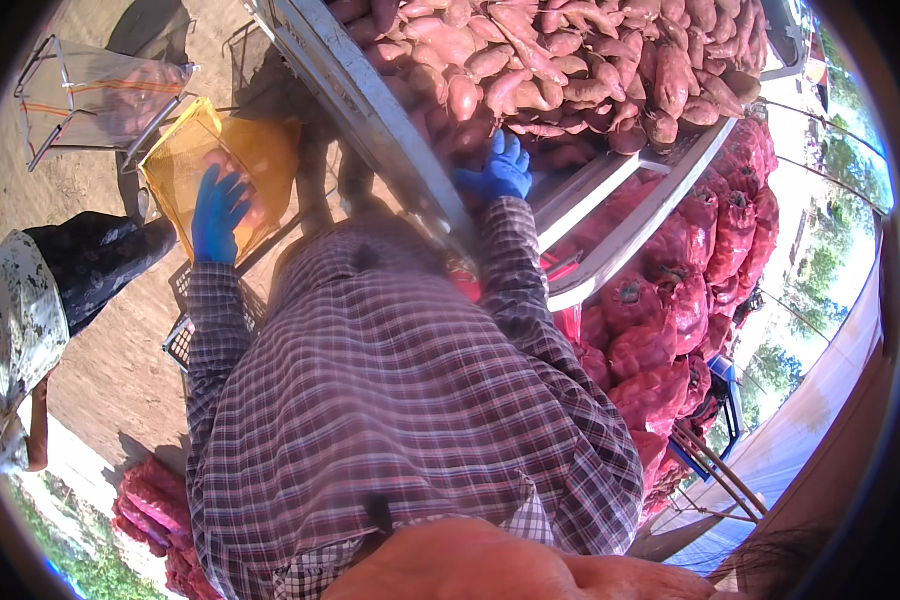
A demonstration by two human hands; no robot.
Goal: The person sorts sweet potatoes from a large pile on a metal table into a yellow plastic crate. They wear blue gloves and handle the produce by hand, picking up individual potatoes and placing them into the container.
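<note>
My left hand (220, 214), in a blue glove, is held over the mouth of a yellow mesh bag (266, 150). Its fingers are apart, and I see nothing in them. Pinkish sweet potatoes (256, 211) show inside the bag, partly behind the hand. My right hand (505, 166), also blue-gloved, reaches over the metal-framed sorting table (412, 127) with fingers spread. Its fingertips are at the near edge of a large heap of sweet potatoes (525, 64); whether they touch it is unclear.
Full red mesh sacks (667, 300) are stacked to the right, beyond the table's curved metal rail (645, 225). A second mesh bag on a frame (112, 97) stands at upper left. A person in dark clothing (97, 255) is at left. More red sacks (154, 502) lie lower left.
</note>
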